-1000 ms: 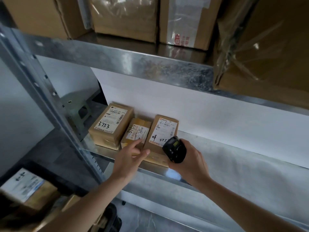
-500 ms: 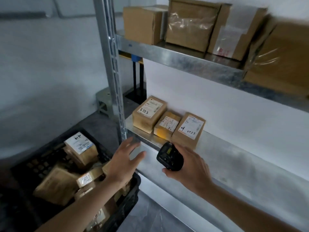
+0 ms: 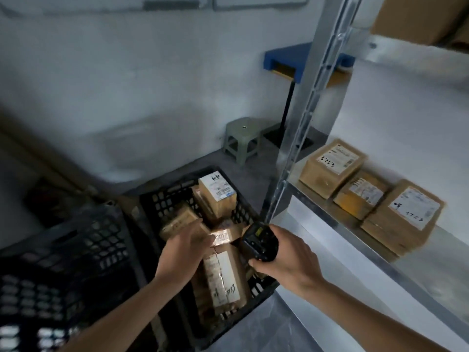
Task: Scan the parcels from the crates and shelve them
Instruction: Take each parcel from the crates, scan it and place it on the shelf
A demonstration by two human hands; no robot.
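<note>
Your left hand reaches into the black crate on the floor, fingers loosely spread over the brown parcels inside; its fingertips meet a small parcel lit by a bright patch, though motion blur makes it hard to tell whether they actually grip it. Your right hand is wrapped around a black handheld scanner, held just above the crate's right edge beside the lit parcel. A long parcel with a white label lies below your hands, and another labelled parcel stands at the crate's far end. A second black crate sits to the left. On the metal shelf at right, three labelled parcels lie side by side, touching. Beyond the shelf's upright post stand a small grey stool and a blue-topped stand against the wall.
</note>
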